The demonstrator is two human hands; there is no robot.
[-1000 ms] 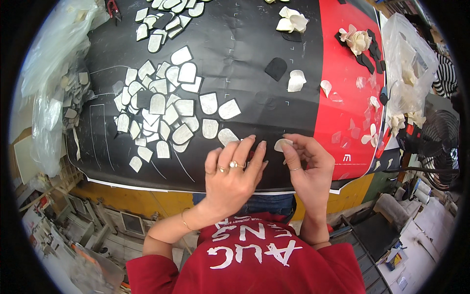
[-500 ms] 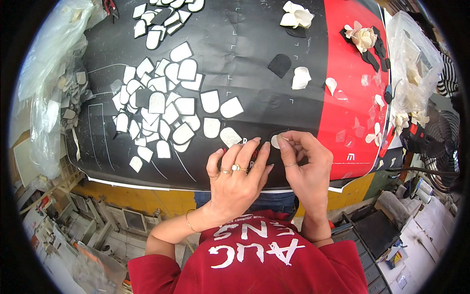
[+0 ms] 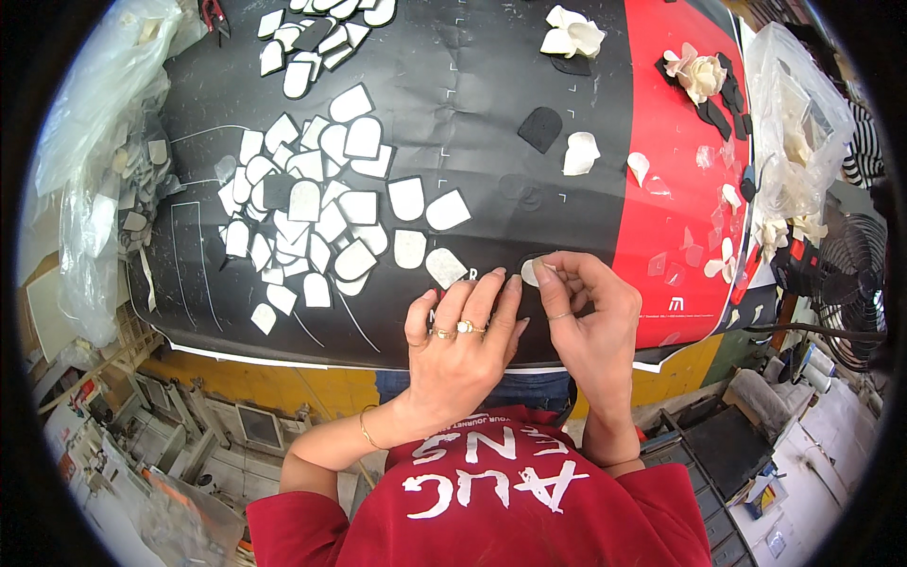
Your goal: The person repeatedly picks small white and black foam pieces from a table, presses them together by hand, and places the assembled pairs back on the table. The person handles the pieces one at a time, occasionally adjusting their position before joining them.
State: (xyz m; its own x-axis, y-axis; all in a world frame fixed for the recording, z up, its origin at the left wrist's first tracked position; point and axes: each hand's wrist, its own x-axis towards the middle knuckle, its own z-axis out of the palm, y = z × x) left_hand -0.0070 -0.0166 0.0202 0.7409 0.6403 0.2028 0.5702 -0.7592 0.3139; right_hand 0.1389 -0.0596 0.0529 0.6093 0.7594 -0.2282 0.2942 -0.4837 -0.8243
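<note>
Here the right hand (image 3: 590, 312) pinches a small white piece (image 3: 531, 272) beside the flat left hand (image 3: 463, 345).

A single head-worn fisheye camera looked steeply down, close over the black-and-red work table (image 3: 491, 123), its near edge and the wearer's red shirt (image 3: 501, 501) below.

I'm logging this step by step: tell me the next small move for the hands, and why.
Probably peel the thin film off the small white piece. The right hand pinches it at the fingertips just above the black sheet, and the left hand lies flat beside it, fingertips close enough to help. Clear scraps on the red area suggest peeled backings.
</note>
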